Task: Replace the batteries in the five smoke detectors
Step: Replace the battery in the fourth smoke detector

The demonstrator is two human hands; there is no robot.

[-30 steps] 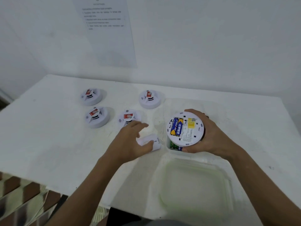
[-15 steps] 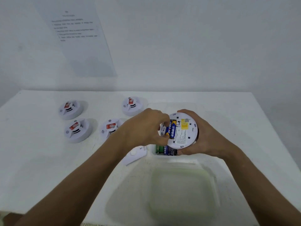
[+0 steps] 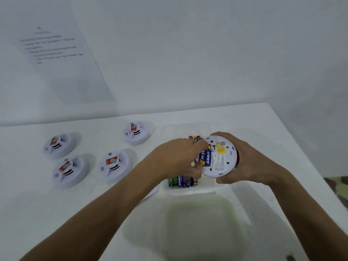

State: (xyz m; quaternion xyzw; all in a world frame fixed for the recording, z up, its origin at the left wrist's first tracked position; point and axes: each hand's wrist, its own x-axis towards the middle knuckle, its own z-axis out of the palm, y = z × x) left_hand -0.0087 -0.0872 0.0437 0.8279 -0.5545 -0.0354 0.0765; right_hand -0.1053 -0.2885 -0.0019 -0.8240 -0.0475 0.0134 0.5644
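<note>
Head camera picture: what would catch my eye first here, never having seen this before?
Two hands meet over a clear tray of loose batteries: the right hand holds a round smoke detector back-up, while the left hand pinches the blue batteries in its open bay. To the left, four more detectors sit face-up on the white table.

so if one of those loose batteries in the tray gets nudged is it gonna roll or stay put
Probably roll: the loose batteries are smooth cylinders lying on their sides. They likely won't travel far, since they lie packed side by side in the clear tray, whose wall should stop them. The glossy wrappers look slippery to pinch, though each seems stiff and small.
</note>
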